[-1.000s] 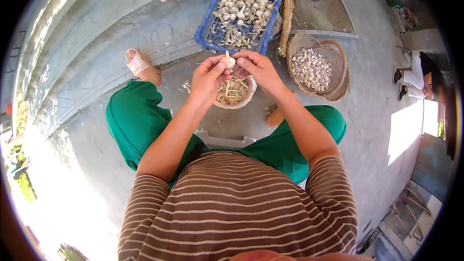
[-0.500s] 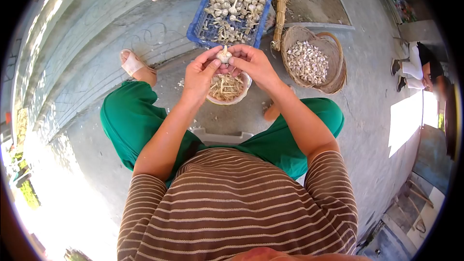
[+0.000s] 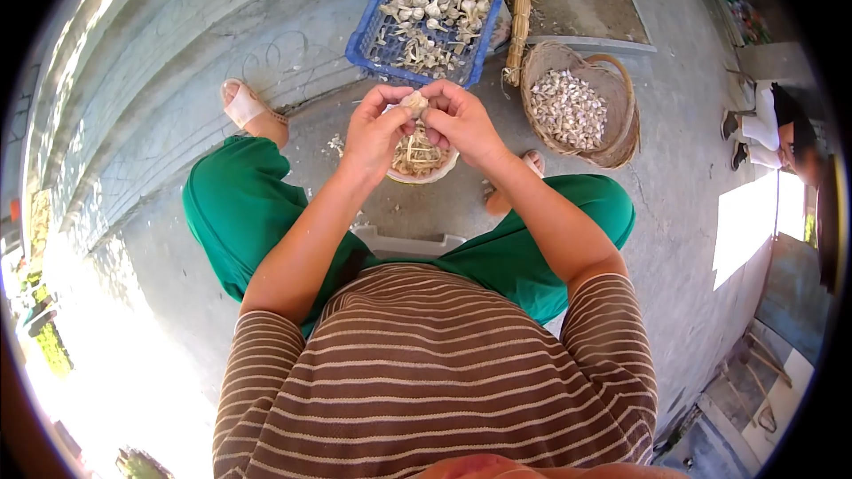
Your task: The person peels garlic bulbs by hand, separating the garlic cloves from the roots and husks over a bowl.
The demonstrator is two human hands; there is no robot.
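Garlic bulb (image 3: pixel 414 104) pinched between my left hand (image 3: pixel 373 131) and right hand (image 3: pixel 463 127), the two drawn close together, thumbs on the near side, both gripping it. From above, it shows at the far edge of a bowl (image 3: pixel 415 180) of dry scraps, just short of the blue crate (image 3: pixel 357 46) of bulbs. Wicker basket (image 3: pixel 619 93) of cloves stands off right, well apart.

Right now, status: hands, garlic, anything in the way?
Left hand and right hand: both pinching one garlic bulb. Hands partly hiding the bowl of dry scraps. No obstruction seen around the bulb.
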